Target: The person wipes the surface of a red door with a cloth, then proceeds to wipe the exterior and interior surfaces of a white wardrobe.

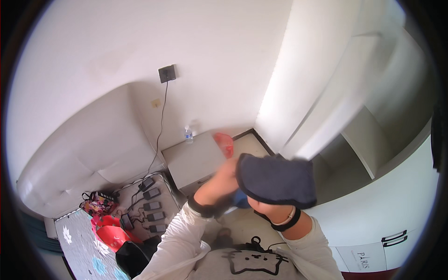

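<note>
A dark navy cloth [277,179], folded into a thick pad, is held up in front of my chest. My left hand [229,171] grips it at its left edge, the fingers hidden behind the fabric. My right hand [263,207] holds it from below, mostly covered by the cloth. A dark band circles each wrist. Below the left hand a bit of something blue [240,199] shows, too covered to name.
To the right stands a white wardrobe [373,205] with open shelves [361,140]. Ahead is a bedside cabinet [196,158] with a plastic bottle [188,135] and a red bag [224,143]. On the bed [79,238] at left lie several corded black devices [154,216] and a floral bag [99,203].
</note>
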